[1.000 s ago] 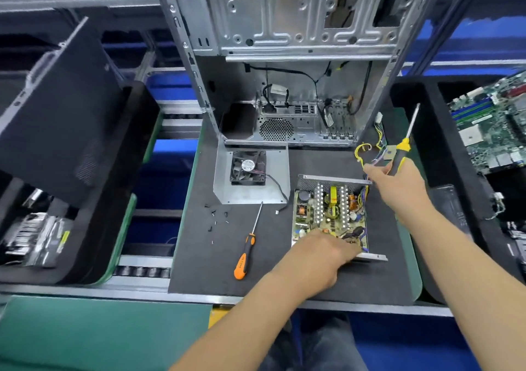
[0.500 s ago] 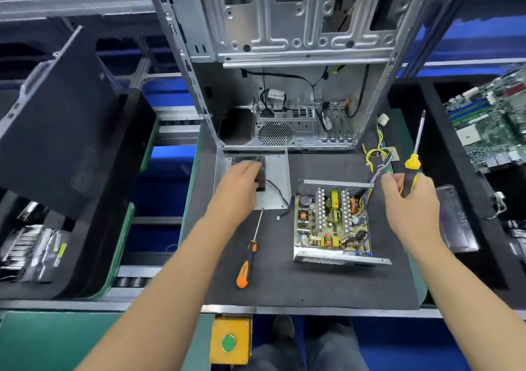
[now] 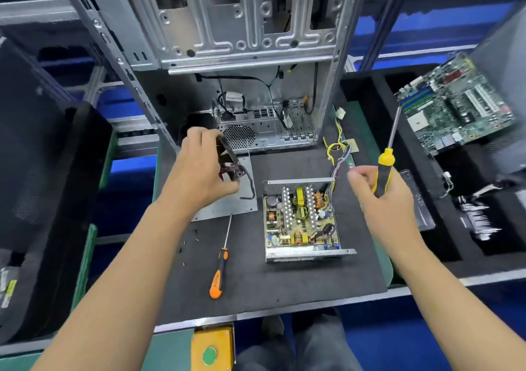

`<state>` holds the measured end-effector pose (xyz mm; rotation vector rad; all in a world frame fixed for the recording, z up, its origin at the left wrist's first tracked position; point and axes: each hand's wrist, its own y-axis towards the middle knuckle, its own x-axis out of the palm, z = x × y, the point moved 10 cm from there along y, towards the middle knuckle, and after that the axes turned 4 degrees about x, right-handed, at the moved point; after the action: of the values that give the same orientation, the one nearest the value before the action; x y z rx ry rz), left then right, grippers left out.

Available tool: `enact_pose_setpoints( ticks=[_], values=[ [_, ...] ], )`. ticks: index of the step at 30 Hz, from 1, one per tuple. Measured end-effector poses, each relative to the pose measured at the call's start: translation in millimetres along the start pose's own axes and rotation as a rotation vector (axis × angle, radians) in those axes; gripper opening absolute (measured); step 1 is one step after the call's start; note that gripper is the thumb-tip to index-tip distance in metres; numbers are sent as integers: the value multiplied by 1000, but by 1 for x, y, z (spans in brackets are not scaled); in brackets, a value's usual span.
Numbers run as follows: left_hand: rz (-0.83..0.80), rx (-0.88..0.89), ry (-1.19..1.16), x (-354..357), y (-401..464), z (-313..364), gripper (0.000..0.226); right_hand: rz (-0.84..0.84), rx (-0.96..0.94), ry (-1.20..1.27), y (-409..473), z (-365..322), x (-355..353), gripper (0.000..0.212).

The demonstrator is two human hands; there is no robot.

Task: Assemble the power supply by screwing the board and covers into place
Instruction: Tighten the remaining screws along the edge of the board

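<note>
The open power supply tray (image 3: 308,254) lies mid-mat with its circuit board (image 3: 300,218) exposed and a wire bundle (image 3: 337,154) trailing away at its far right corner. My left hand (image 3: 199,171) grips the black fan (image 3: 227,157), tilted up on edge above the flat metal cover plate (image 3: 227,205); the fan's cable (image 3: 252,185) hangs onto the plate. My right hand (image 3: 381,194) is closed around a yellow-and-black screwdriver (image 3: 385,163), shaft pointing up and away, just right of the power supply.
An orange screwdriver (image 3: 219,268) and several small black screws (image 3: 187,239) lie on the black mat (image 3: 256,291). An empty PC case (image 3: 244,57) stands behind. A motherboard (image 3: 455,106) sits at right, a black panel (image 3: 34,148) at left.
My left hand left the near edge of the power supply, reached to the fan on the cover plate and has lifted it on edge. My right hand drew back a little with the screwdriver.
</note>
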<state>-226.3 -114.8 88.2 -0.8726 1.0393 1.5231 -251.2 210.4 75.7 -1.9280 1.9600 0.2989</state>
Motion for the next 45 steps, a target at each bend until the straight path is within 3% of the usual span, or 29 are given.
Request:
enact_pose_setpoints(
  ticks=[4,6,8,11,15,17,27,35,42,45],
  values=[
    [-58,-44,-454,-10,-15,55,118,-405,-65,-2,-16,-36,43,47],
    [-66,0,-596,-4,-20,83,122,-532,-111,21,-27,-50,55,43],
    [-64,-6,-697,4,-22,97,104,-542,-151,106,-29,-60,53,21],
    [-99,-17,-810,19,-32,108,71,-480,-65,239,-17,-54,34,17],
    [-123,-35,-799,40,-47,105,43,-407,11,170,-1,-29,9,25],
    [-165,-38,-773,51,-54,100,40,-401,46,184,0,-14,5,34],
    [-344,-26,-655,75,-79,86,48,-692,108,69,-23,13,27,42],
    [-547,134,-465,110,-106,102,58,-758,184,91,-31,31,31,45],
    [-516,206,-279,105,-107,101,74,-719,250,268,-33,42,22,32],
    [-528,212,-238,105,-107,101,79,-697,204,222,-31,41,17,28]
  ],
)
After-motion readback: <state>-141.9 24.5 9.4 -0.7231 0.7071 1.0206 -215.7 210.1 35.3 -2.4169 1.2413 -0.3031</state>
